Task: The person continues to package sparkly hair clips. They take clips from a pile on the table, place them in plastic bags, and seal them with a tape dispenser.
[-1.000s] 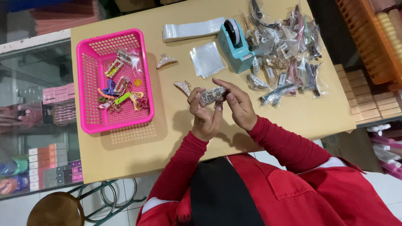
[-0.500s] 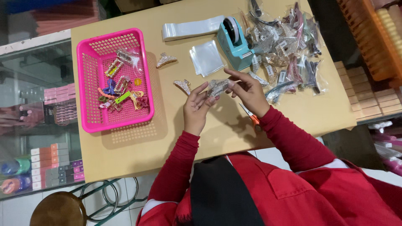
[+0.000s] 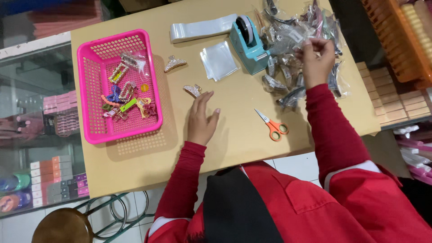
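clear packet (image 3: 300,41) sits pinched between the fingertips of the right hand (image 3: 317,60), held over the heap of bagged hair clips (image 3: 297,63) beside the teal tape dispenser (image 3: 248,42). left hand (image 3: 201,120) rests empty on the table (image 3: 234,135), fingers spread, just below a rhinestone hair clip (image 3: 193,90), with orange scissors (image 3: 272,126) nearby.

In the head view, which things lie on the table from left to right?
Pink basket → left hand → clear bag → tape dispenser → scissors → right hand, over the pile of bagged clips.
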